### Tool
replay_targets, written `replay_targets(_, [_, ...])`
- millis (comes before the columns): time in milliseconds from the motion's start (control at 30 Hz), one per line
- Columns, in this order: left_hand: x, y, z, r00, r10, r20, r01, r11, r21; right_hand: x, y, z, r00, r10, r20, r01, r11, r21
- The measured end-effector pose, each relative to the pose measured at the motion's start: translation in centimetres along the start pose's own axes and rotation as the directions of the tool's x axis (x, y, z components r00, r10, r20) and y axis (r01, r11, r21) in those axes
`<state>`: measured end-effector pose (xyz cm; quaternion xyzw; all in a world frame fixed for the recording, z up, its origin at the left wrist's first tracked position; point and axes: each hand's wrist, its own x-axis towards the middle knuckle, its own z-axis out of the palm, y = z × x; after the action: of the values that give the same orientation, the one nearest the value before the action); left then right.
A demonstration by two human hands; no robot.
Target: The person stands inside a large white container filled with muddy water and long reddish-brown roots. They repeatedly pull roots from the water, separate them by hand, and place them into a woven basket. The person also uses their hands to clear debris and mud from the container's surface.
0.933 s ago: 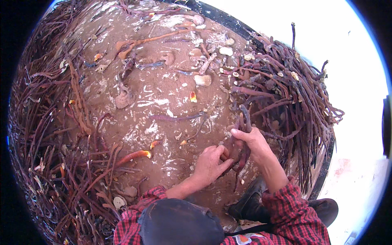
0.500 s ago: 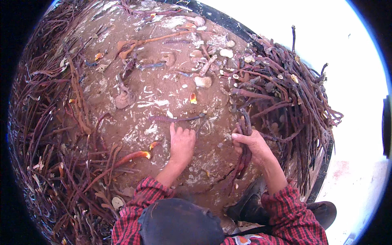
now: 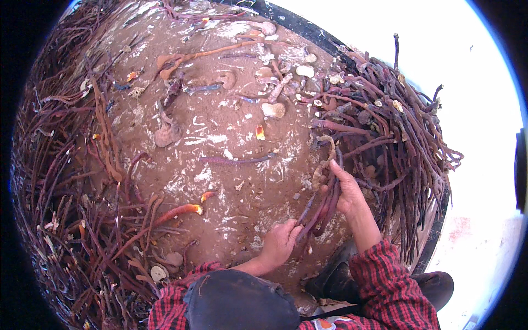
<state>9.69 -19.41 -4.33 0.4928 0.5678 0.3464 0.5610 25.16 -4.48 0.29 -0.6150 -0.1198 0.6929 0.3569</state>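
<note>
My right hand (image 3: 348,193) is closed round a small bunch of long, dark reddish-brown mushroom stalks (image 3: 317,215). A paler, curved stalk (image 3: 319,175) sticks up along the thumb side of this bunch. Lower down, my left hand (image 3: 279,242) pinches the near end of a stalk of the bunch, its fingers curled together. On the brown, dusty surface ahead lies a single purplish stalk (image 3: 236,161), apart from both hands. A short red-orange stalk with a pale yellow tip (image 3: 184,210) lies to the left.
A tall heap of stalks (image 3: 401,126) stands right of my right hand. Another tangled pile (image 3: 66,181) covers the left side. Pale mushroom caps (image 3: 273,110) and orange-yellow bits (image 3: 260,132) are scattered farther off. A dark raised edge (image 3: 297,22) bounds the far side.
My left hand has drawn back from beside the purplish stalk and moved right to the bunch's lower end. A pale curved stalk now shows in the bunch, which my right hand has tilted.
</note>
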Motion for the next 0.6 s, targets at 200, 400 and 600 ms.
replay_targets(200, [0.6, -1.8, -1.4, 0.897, 0.386, 0.216, -0.431, 0.874, 0.226, 0.7, -0.3, -0.8, 1.0, -0.008, 0.016, 0.01, 0.993, -0.115])
replay_targets(400, [9.7, -0.4, -8.6, 0.819, 0.562, -0.115, -0.152, 0.405, 0.902, -0.5, 0.0, -0.6, 0.993, 0.016, 0.12, 0.035, 0.911, -0.411])
replay_targets(600, [12.6, -2.7, -11.2, 0.912, 0.408, -0.029, -0.055, 0.192, 0.98, -1.3, 0.9, 1.4, 0.982, 0.049, 0.18, 0.033, 0.903, -0.429])
